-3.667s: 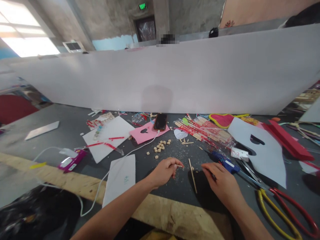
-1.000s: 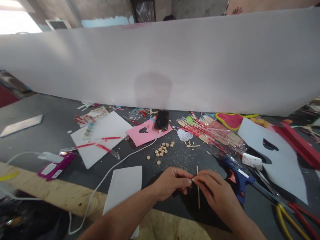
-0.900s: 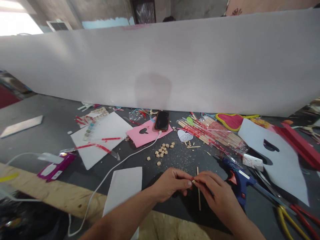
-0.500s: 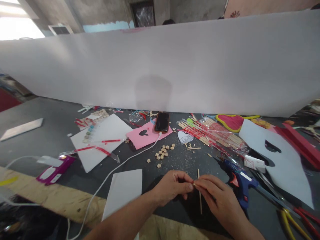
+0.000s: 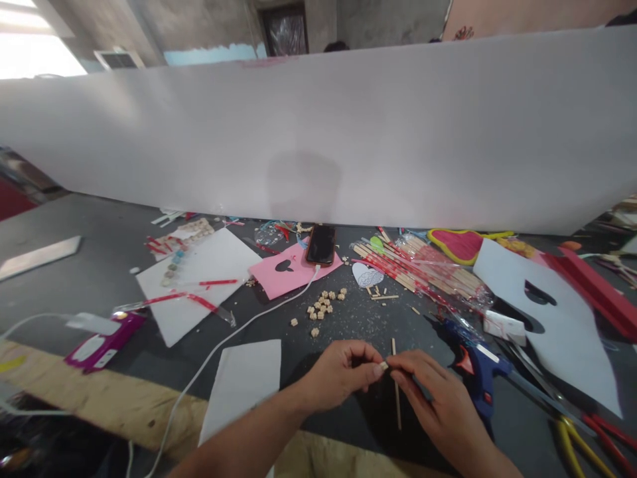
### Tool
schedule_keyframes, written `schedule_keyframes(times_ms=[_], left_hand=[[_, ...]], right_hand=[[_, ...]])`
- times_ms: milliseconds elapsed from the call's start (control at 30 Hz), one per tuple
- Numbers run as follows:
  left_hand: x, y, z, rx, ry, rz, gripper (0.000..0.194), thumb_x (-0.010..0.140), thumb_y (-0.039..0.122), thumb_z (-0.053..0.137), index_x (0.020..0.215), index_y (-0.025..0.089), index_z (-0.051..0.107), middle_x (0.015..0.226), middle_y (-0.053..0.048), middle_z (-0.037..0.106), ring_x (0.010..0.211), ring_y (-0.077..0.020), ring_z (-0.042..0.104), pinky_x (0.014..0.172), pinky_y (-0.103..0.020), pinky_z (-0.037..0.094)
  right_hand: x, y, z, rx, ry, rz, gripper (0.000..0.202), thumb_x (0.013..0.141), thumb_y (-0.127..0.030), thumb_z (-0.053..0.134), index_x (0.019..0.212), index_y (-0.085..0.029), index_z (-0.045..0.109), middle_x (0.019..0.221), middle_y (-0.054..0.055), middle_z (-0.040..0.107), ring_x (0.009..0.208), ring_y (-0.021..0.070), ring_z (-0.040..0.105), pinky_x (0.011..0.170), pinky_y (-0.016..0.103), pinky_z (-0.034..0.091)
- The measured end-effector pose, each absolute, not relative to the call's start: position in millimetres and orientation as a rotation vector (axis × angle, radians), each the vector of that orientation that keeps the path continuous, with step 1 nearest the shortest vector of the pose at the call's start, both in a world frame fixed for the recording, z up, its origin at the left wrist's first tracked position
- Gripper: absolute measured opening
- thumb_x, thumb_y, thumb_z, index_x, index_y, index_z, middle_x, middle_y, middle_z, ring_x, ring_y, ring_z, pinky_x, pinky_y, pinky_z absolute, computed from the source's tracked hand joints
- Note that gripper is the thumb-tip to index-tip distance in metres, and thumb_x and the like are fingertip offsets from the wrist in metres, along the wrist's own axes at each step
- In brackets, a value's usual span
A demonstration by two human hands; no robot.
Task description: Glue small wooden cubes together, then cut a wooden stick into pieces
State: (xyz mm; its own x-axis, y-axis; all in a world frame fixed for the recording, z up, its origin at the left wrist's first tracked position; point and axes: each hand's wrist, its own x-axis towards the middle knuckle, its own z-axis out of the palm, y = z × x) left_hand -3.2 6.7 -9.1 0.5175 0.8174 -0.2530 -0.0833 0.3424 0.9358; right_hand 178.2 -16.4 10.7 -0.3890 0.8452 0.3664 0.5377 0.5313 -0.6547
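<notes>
Between the thumb and forefinger of my left hand (image 5: 343,375) is a small tan wooden piece (image 5: 383,365), made of short stick bits. My right hand (image 5: 430,385) has its fingertips pinched together right beside that piece; whatever they grip is too small to make out. A thin wooden stick (image 5: 397,405) lies upright in view under the right fingers, on the dark table. Beyond the hands sits a loose group of similar small wooden pieces (image 5: 321,309). Near a white paper heart (image 5: 367,274) are cut stick bits (image 5: 384,297) and crumbs.
A blue glue gun (image 5: 480,372) and pliers with yellow handles (image 5: 580,445) lie to the right. Wrapped chopsticks (image 5: 423,265) are behind. A phone (image 5: 321,244) with a white cable rests on pink paper (image 5: 271,275). White foam board (image 5: 243,378) lies at left. A white panel (image 5: 298,133) stands behind.
The fingertips of my two hands have parted slightly, so the small wooden piece in my left fingers shows more. The head view has shifted a little.
</notes>
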Motion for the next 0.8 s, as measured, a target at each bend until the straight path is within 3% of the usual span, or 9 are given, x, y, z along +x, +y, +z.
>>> schedule_keyframes(times_ms=[167,300,800], left_hand=[[-5,4,-2,1.269,0.924,0.689,0.022,0.074,0.032,0.061,0.079,0.011,0.064,0.060,0.003,0.048,0.052,-0.0062,0.038,0.049,-0.018,0.029],[-4,2,1,1.492,1.002,0.696,0.015,0.074,0.024,0.058,0.078,0.012,0.066,0.064,0.001,0.053,0.058,-0.0084,0.043,0.052,-0.018,0.032],[-2,-3,0,1.612,0.983,0.868,0.015,0.072,0.022,0.060,0.082,0.012,0.064,0.071,-0.002,0.056,0.062,-0.0105,0.048,0.056,-0.020,0.037]], right_hand=[[176,-19,14,-1.135,-2.053,0.615,0.014,0.085,-0.019,0.049,0.092,-0.023,0.059,0.080,0.003,0.065,0.072,0.0140,0.063,0.065,0.022,0.050],[173,-19,13,-1.190,-2.050,0.605,0.011,0.084,-0.022,0.049,0.082,-0.022,0.060,0.073,0.003,0.064,0.066,0.0141,0.061,0.061,0.023,0.049],[166,-21,18,-1.508,-1.718,0.994,0.023,0.083,-0.038,0.048,0.071,-0.021,0.058,0.062,-0.002,0.058,0.059,0.0126,0.055,0.054,0.019,0.044]])
